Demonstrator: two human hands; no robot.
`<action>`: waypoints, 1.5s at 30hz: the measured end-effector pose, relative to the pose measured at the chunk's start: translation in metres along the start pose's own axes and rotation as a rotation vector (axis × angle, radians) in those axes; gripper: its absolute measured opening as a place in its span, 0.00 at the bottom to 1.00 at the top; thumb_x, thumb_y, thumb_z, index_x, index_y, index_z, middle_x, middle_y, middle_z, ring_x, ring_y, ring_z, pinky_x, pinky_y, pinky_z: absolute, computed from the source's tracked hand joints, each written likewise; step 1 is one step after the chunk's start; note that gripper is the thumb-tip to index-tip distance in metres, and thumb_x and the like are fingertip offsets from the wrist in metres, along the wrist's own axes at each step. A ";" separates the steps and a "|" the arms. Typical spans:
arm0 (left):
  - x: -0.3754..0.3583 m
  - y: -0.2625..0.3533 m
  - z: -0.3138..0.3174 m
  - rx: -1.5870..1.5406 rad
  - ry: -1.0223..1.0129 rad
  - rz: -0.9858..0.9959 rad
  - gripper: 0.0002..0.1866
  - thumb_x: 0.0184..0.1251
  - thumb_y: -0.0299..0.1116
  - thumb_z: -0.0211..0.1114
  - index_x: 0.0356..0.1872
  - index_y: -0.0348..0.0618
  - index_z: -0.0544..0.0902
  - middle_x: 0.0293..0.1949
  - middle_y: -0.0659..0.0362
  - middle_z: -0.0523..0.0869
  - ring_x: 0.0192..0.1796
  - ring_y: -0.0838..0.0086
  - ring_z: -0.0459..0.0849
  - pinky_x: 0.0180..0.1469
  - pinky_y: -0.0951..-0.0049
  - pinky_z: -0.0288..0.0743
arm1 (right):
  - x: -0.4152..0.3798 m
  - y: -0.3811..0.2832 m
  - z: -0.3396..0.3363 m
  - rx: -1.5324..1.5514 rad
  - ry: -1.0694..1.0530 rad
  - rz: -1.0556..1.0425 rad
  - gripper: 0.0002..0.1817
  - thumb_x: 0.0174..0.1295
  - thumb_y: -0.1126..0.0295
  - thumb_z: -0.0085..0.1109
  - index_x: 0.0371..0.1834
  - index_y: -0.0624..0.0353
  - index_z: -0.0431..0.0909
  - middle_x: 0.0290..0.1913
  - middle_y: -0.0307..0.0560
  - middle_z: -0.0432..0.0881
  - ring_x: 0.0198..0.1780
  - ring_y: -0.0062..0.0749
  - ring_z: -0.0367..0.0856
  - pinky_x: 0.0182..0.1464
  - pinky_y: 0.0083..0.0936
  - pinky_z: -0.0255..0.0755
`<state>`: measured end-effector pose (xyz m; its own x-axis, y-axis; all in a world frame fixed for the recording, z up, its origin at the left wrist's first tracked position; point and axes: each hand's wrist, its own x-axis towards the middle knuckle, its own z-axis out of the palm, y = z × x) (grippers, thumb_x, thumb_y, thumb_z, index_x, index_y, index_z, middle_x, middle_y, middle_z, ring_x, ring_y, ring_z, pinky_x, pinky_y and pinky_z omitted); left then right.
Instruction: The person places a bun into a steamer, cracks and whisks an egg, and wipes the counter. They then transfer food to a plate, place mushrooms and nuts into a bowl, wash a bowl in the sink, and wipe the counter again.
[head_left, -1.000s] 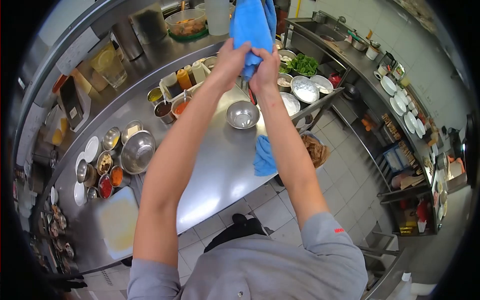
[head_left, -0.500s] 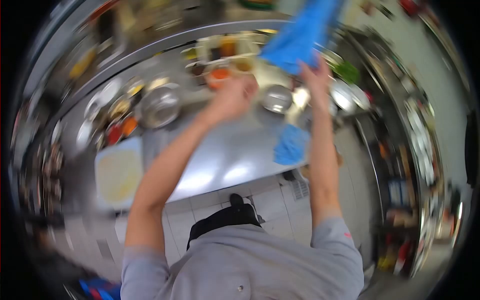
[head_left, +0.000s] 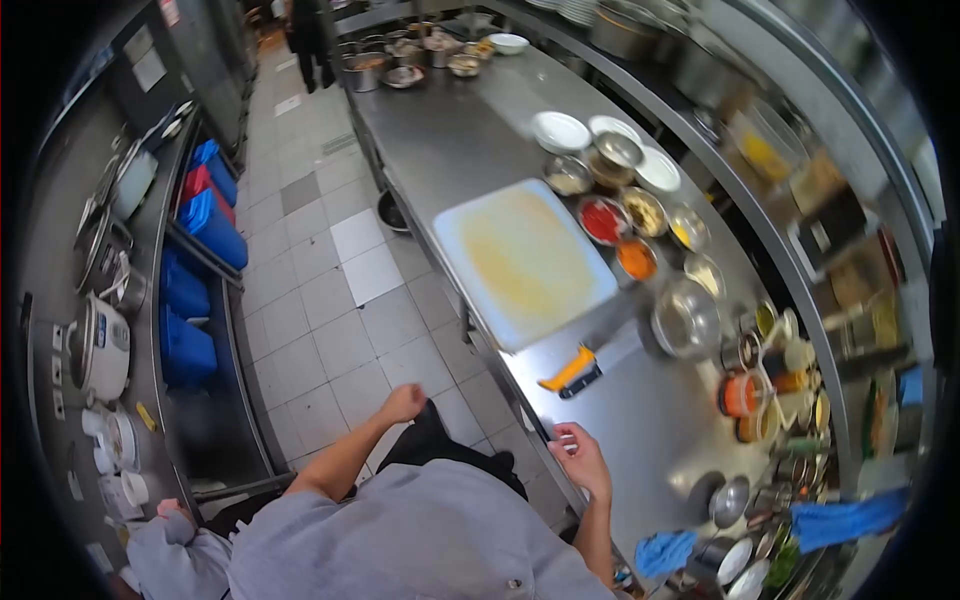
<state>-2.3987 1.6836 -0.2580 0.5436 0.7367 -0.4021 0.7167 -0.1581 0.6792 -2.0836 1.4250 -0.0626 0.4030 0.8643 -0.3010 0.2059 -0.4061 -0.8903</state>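
My left hand [head_left: 404,402] hangs over the tiled floor with its fingers curled together; whether anything is inside them is hidden. Near the edge of the steel counter [head_left: 640,400] is my right hand [head_left: 581,458], palm partly up, fingers apart and holding nothing. A knife with a yellow handle [head_left: 568,370] lies on the counter beyond it. The stained white cutting board [head_left: 525,262] rests farther along. Bowls of red [head_left: 603,219] and orange [head_left: 636,259] food stand beside the board, near an empty metal bowl [head_left: 686,317].
Blue cloths lie on the counter's near end [head_left: 664,552] and by the shelf [head_left: 850,518]. Blue bins [head_left: 213,232] and a rice cooker [head_left: 100,350] are at the left. Another person's sleeve [head_left: 180,560] shows at lower left; a person in black [head_left: 308,40] stands far off.
The view has swung left along the counter. My right hand has let go of the blue cloth and come down to the counter edge. My left hand has moved from above the counter to over the floor.
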 end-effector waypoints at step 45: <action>0.226 -0.455 -0.511 -1.057 0.563 -1.147 0.04 0.60 0.22 0.58 0.28 0.39 0.80 0.23 0.58 0.81 0.23 0.71 0.79 0.20 0.67 0.73 | 1.092 -0.342 0.787 -0.443 -0.765 -0.262 0.12 0.64 0.66 0.59 0.38 0.65 0.83 0.30 0.46 0.85 0.33 0.30 0.82 0.37 0.29 0.76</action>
<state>-2.8249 2.2584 -0.3443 -0.4085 0.3142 -0.8570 -0.1152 0.9137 0.3898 -2.4152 2.7413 -0.3557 -0.3711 0.8415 -0.3926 0.5936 -0.1101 -0.7972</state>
